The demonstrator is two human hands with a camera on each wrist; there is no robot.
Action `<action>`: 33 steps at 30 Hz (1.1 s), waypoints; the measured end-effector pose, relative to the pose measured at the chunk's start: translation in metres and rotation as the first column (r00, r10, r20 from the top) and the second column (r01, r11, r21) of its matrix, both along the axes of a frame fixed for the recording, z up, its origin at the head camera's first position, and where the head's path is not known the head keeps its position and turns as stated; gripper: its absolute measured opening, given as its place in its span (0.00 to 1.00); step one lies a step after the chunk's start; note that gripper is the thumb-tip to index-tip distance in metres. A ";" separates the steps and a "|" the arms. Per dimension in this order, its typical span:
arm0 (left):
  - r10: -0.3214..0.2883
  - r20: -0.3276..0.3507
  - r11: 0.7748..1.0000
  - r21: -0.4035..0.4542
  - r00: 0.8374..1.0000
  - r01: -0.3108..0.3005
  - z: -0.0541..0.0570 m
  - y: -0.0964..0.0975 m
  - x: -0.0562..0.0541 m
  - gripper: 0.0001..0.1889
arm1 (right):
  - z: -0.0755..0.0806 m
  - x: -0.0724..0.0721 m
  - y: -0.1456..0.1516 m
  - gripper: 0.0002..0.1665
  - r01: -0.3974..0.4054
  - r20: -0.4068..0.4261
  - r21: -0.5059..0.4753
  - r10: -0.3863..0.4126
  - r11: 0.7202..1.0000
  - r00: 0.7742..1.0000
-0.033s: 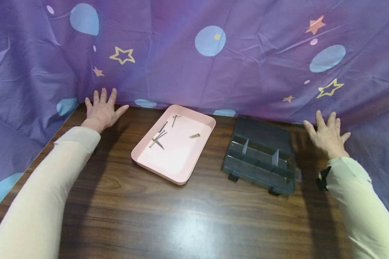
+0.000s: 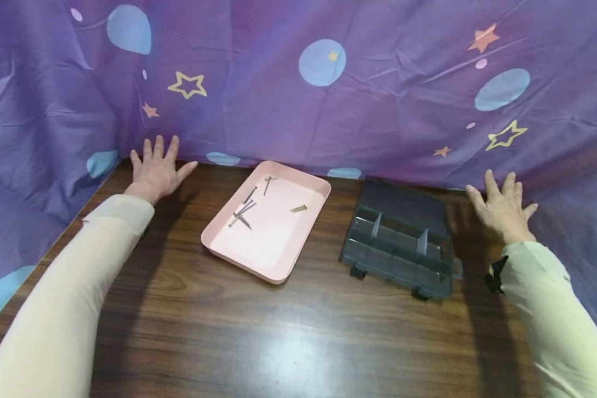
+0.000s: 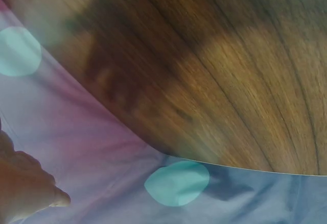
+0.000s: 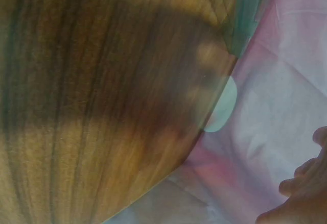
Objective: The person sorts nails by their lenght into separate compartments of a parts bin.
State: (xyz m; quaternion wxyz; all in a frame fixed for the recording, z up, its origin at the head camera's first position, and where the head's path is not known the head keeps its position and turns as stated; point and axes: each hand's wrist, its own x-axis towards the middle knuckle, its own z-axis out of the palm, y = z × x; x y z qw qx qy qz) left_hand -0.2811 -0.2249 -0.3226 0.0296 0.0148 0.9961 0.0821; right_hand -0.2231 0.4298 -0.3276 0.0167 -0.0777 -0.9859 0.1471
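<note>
My left hand (image 2: 155, 172) is held out near the table's back left corner, fingers straight and spread, with nothing in it. On the other side my right hand (image 2: 504, 210) is spread the same way at the back right, also holding nothing. Between them a pink tray (image 2: 258, 265) lies at a slant, nearer the left hand. Several dark screws (image 2: 246, 209) lie loosely along its left side, and a few brass-coloured screws (image 2: 298, 208) lie toward its right side. Closest to the right hand is a dark see-through compartment box (image 2: 398, 251), its lid (image 2: 403, 202) laid open behind it.
The wood-grain table (image 2: 189, 331) carries the tray and the box. Purple cloth (image 2: 258, 83) with stars and blue spots hangs right behind the back edge and down both sides. Two latches stick out from the box's front, one being the left latch (image 2: 357, 271).
</note>
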 end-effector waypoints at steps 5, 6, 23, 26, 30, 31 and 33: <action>-0.004 0.002 1.000 -0.001 1.000 0.004 0.000 0.001 0.001 0.44 | -0.004 0.003 0.004 0.48 0.004 -0.014 -0.033 -0.004 0.999 1.000; -0.004 0.002 1.000 0.000 1.000 0.004 -0.001 0.000 0.001 0.44 | -0.005 0.004 0.005 0.48 0.004 -0.016 -0.041 -0.005 0.999 1.000; -0.080 -0.063 0.985 0.151 0.995 0.089 -0.016 0.004 0.008 0.42 | -0.028 0.047 0.010 0.33 -0.094 -0.122 -0.401 0.049 0.911 0.991; -0.132 -0.124 0.965 0.210 0.984 0.156 -0.022 0.006 0.012 0.38 | -0.034 0.057 0.011 0.28 -0.102 -0.054 -0.573 0.087 0.813 0.995; -0.149 -0.190 0.932 0.302 0.971 0.202 -0.027 0.011 0.020 0.31 | -0.039 0.066 0.007 0.21 -0.098 0.016 -0.656 0.144 0.748 0.989; -0.146 -0.208 0.923 0.323 0.967 0.209 -0.028 0.013 0.022 0.29 | -0.039 0.068 0.005 0.19 -0.085 0.036 -0.665 0.146 0.742 0.989; -0.140 -0.249 0.903 0.364 0.958 0.227 -0.030 0.017 0.026 0.24 | -0.038 0.071 0.001 0.16 -0.068 0.063 -0.676 0.150 0.733 0.987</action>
